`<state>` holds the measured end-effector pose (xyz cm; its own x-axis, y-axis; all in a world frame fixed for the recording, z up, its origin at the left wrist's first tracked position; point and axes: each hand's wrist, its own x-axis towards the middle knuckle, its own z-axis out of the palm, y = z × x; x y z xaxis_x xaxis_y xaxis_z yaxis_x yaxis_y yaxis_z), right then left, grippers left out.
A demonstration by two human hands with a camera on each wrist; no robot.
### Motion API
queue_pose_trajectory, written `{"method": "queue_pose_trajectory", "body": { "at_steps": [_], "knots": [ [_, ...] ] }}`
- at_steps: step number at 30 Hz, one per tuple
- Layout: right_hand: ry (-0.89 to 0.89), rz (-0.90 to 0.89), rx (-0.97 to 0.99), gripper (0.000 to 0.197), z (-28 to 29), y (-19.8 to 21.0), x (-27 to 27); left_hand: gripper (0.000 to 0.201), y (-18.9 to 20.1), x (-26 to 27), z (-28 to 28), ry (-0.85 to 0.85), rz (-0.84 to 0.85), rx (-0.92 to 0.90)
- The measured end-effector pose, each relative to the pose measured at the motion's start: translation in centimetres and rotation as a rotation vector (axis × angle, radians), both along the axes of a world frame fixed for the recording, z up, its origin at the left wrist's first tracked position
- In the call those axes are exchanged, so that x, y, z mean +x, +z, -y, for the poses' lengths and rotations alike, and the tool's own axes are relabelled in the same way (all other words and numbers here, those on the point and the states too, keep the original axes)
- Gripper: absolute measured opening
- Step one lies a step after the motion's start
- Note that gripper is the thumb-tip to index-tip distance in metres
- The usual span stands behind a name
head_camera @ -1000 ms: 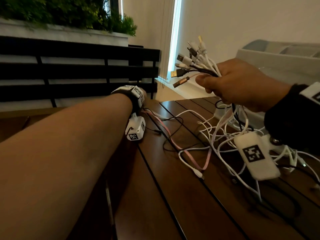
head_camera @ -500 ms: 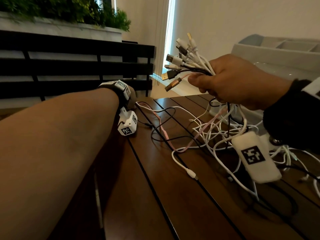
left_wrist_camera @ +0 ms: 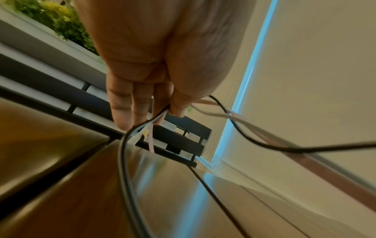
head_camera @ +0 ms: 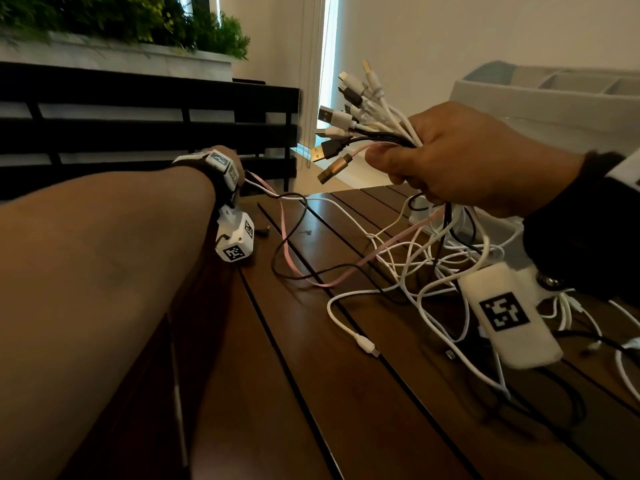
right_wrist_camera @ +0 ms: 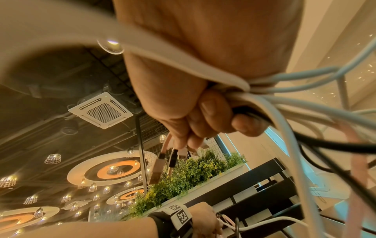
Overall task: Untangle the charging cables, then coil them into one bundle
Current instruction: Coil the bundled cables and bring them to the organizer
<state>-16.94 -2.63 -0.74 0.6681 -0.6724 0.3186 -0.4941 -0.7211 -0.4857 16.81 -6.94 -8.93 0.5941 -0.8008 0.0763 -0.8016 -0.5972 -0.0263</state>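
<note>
Up above the counter (head_camera: 311, 393), the right hand (head_camera: 467, 157) is clenched tight, fingers (right_wrist_camera: 213, 112) curled hard round a thick sheaf of charging cables (head_camera: 381, 133), thumb pressed over the front of it. Out of the fist, toward the window, fans a spray of plugs (head_camera: 343, 116): white ones, a black one, a gold-tipped one on a pink lead lowest of all. Below the fist the same cords drop away and spill onto the dark wooden slats in a loose white snarl (head_camera: 433, 271), crossed by black strands. Over on the far side, the left hand (left_wrist_camera: 154, 67) is stretched out low at the counter's far edge, its fingers (left_wrist_camera: 120, 109) pointing down, the thumb and a finger pinching a few strands together, a black cable (left_wrist_camera: 254, 141), a white one and a pink cable (head_camera: 287, 258). From that pinch the pink and black lines sag across the planks and run back into the heap under the right wrist. One white connector end (head_camera: 367, 346) lies alone on the wood, nearer the camera, apart from both hands. Behind the tangle stands a pale grey tray (head_camera: 519, 98) with compartments, and a black slatted bench back (head_camera: 138, 133) with a planter of greenery (head_camera: 121, 19) runs along the left.
</note>
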Motion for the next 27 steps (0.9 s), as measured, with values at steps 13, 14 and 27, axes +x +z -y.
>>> {"method": "queue_pose_trajectory", "body": {
  "at_steps": [13, 14, 27],
  "knots": [
    [-0.157, 0.345, -0.089, 0.038, 1.8, 2.8, -2.0, 0.022, 10.5, -10.9, -1.9, -0.330, -0.131, -0.511],
    [-0.174, 0.377, -0.095, 0.038, 1.9, 3.2, -2.5, 0.021, 11.9, -12.6, -2.3, -0.374, -0.145, -0.555],
    [-0.320, 0.381, -0.176, 0.037, 1.1, 5.2, -7.9, 0.054, 13.2, -24.4, -7.8, -0.497, -0.333, 0.115]
  ]
}}
